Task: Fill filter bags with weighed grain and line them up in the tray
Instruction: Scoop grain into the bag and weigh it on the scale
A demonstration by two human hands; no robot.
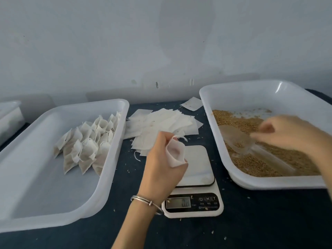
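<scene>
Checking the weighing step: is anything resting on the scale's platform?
No; the scale platform is bare, and the left hand holds the empty bag above it.

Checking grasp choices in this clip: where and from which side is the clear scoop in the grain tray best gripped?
Grip the scoop by its long handle, which runs toward the near right of the grain tray. Come from above on the right: the bowl points away to the left and holds grain, and the right hand is already over that side.

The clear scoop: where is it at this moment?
In the head view the scoop lies on the grain in the right-hand tray, just below the blurred right hand, right of the scale.
</scene>
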